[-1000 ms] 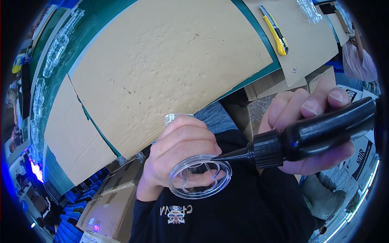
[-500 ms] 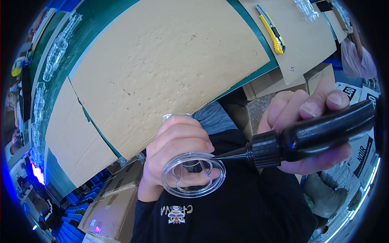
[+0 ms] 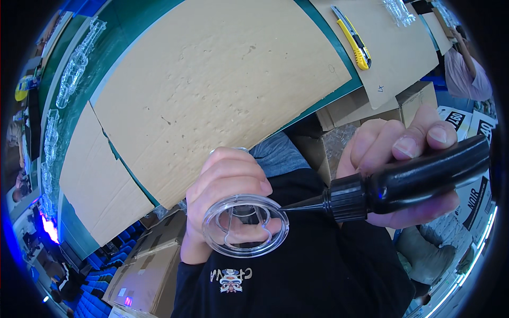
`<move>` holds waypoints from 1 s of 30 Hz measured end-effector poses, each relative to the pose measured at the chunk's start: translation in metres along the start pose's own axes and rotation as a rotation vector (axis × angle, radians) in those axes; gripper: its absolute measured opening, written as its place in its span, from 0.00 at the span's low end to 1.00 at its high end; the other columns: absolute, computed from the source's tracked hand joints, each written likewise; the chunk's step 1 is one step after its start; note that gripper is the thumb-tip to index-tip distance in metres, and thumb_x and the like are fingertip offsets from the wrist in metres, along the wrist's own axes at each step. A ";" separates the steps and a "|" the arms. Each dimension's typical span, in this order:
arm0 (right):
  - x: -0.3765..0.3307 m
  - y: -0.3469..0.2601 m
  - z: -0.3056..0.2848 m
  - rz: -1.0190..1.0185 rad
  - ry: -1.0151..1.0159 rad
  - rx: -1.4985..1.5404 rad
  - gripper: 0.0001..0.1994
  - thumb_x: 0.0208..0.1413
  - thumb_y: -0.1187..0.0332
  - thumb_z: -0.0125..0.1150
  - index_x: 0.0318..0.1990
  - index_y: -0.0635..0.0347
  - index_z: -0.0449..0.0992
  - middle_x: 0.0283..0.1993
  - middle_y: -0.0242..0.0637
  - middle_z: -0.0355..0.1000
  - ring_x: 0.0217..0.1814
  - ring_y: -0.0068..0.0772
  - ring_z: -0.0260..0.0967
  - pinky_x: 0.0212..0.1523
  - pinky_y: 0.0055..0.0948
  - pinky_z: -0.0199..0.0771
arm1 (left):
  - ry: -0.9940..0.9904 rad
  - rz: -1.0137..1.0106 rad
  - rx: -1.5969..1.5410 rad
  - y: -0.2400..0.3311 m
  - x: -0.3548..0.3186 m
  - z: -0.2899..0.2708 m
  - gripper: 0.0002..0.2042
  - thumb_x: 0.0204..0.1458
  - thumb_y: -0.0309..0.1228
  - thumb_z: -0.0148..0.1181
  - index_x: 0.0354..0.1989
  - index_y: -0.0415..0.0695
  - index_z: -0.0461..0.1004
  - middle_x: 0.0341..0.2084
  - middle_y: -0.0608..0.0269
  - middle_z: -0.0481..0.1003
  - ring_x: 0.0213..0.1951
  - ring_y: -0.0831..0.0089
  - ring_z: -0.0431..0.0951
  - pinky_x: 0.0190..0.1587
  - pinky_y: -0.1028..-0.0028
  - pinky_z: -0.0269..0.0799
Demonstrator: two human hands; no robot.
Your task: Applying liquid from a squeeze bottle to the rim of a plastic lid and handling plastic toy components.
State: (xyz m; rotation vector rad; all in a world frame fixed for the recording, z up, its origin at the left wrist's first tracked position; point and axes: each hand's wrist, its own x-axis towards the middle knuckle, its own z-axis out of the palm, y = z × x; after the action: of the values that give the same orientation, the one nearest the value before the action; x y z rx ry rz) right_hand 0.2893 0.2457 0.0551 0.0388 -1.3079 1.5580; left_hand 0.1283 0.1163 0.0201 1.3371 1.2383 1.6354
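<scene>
My left hand (image 3: 227, 177) is closed around a clear plastic part with a round, ringed end (image 3: 208, 238). That ring faces up toward me, and curved inner walls show through it. In my right hand (image 3: 395, 143) lies a black squeeze bottle (image 3: 419, 180), gripped between fingers and thumb and held roughly level. Its thin black nozzle (image 3: 305, 204) points left, with the tip at the right edge of the ring. Whether the tip touches the plastic or any liquid comes out, I cannot tell.
A cardboard sheet (image 3: 212, 79) covers the green table before me. A yellow utility knife (image 3: 352, 40) lies on cardboard at the far right. Clear plastic parts (image 3: 74, 66) line the far left edge. Cardboard boxes (image 3: 143, 275) stand at lower left; another person (image 3: 461, 74) is at right.
My left hand and the clear part have shifted slightly left, and the ring has turned a little. The bottle has barely moved, its nozzle tip staying at the ring's edge.
</scene>
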 end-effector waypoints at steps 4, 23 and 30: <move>-0.001 -0.001 0.002 0.004 0.018 0.009 0.25 0.59 0.53 0.56 0.55 0.64 0.62 0.47 0.40 0.64 0.14 0.19 0.56 0.08 0.15 0.47 | 0.016 0.001 -0.024 -0.001 0.000 0.000 0.20 0.26 0.30 0.75 0.32 0.45 0.77 0.29 0.63 0.77 0.34 0.65 0.74 0.39 0.66 0.71; -0.002 -0.005 -0.002 -0.024 0.046 -0.013 0.27 0.57 0.51 0.59 0.54 0.63 0.62 0.44 0.38 0.65 0.13 0.18 0.54 0.08 0.16 0.44 | 0.018 -0.024 -0.061 -0.001 0.004 0.002 0.23 0.23 0.29 0.75 0.34 0.45 0.76 0.30 0.64 0.77 0.34 0.65 0.74 0.40 0.66 0.71; 0.003 -0.008 0.000 0.044 -0.031 0.013 0.27 0.57 0.51 0.60 0.54 0.63 0.62 0.44 0.39 0.65 0.12 0.18 0.53 0.08 0.16 0.45 | 0.037 -0.022 -0.085 -0.003 0.004 0.001 0.23 0.22 0.28 0.74 0.34 0.45 0.76 0.29 0.63 0.77 0.34 0.64 0.74 0.39 0.66 0.71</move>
State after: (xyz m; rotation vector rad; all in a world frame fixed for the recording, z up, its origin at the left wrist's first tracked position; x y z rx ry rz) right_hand 0.2938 0.2459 0.0626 0.0432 -1.3311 1.6092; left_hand 0.1283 0.1213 0.0190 1.2429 1.1874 1.6852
